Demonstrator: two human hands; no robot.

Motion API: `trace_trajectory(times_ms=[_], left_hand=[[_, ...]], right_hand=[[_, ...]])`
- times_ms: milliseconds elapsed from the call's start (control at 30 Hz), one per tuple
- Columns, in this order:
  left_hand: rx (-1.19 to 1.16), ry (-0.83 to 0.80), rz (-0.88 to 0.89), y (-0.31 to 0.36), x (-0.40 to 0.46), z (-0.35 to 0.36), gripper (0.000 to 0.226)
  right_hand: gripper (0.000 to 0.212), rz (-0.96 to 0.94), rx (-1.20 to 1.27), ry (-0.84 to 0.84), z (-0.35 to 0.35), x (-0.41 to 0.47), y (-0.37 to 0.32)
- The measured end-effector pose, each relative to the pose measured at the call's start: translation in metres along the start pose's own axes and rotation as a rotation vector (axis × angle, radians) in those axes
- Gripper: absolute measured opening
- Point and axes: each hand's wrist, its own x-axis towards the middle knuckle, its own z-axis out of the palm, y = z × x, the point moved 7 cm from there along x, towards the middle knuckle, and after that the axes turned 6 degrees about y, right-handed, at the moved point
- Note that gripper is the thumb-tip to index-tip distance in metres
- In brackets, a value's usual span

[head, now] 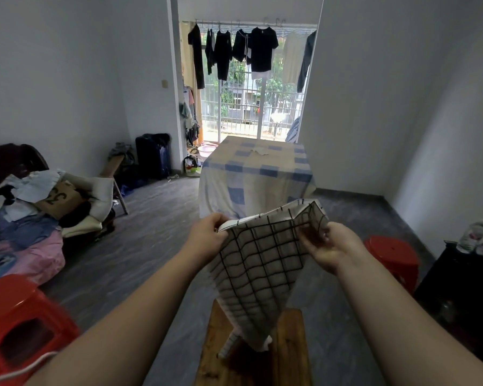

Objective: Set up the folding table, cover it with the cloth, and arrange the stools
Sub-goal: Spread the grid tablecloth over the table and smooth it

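Observation:
A white cloth with a black grid pattern (258, 268) hangs in front of me, held up by both hands. My left hand (207, 236) pinches its upper left edge. My right hand (328, 247) grips the upper right corner, where the cloth folds over. The lower end of the cloth drapes onto a small wooden table top (290, 355) right below me. A red plastic stool (23, 324) stands at my lower left, and a second red stool (392, 259) stands to the right near the wall.
Farther ahead stands a table draped in a blue-and-cream checked cloth (255, 174). A bed piled with clothes (31, 215) fills the left side. A dark cabinet with bottles (463, 285) is at the right. Laundry hangs by the balcony door (251, 51).

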Motion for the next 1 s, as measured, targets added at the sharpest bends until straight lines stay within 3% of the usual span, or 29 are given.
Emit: trace_trajectory(times_ms=[100,167,233,267,333,400,533,600,733,933,1000], left_hand=[[-0.039,0.010,-0.001,0.012,0.016,-0.006,0.027],[-0.031,0.029,0.034,0.023,0.024,-0.011,0.028],[0.029,0.032,0.070,0.034,0.030,-0.015,0.022],[0.071,0.026,0.086,0.038,0.032,-0.017,0.018],[0.136,0.003,0.119,0.044,0.037,-0.017,0.016],[0.159,-0.015,0.126,0.050,0.038,-0.017,0.016],[0.161,-0.042,0.156,0.063,0.038,-0.015,0.015],[0.152,-0.049,0.186,0.070,0.037,-0.016,0.018],[0.238,-0.117,0.240,0.078,0.034,-0.018,0.015],[0.287,-0.162,0.295,0.089,0.029,-0.021,0.017],[0.348,-0.161,0.343,0.093,0.028,-0.020,0.018]], right_hand=[[0.023,-0.114,-0.643,0.046,-0.012,0.005,0.000],[0.017,-0.319,-1.193,0.137,-0.013,0.006,-0.013],[0.031,-0.607,-1.636,0.332,-0.009,-0.001,-0.035],[0.029,-0.787,-1.630,0.349,-0.001,-0.010,-0.045],[0.029,-1.169,-1.350,0.208,0.018,-0.036,-0.058],[0.033,-1.343,-1.163,0.020,0.035,-0.060,-0.062],[0.055,-1.159,-1.527,-0.301,0.065,-0.065,-0.027],[0.062,-1.119,-1.713,-0.300,0.073,-0.062,-0.014],[0.047,-1.157,-1.977,-0.167,0.084,-0.059,-0.011],[0.050,-1.137,-2.019,-0.240,0.102,-0.064,-0.004],[0.036,-1.169,-2.002,-0.199,0.105,-0.064,-0.001]])
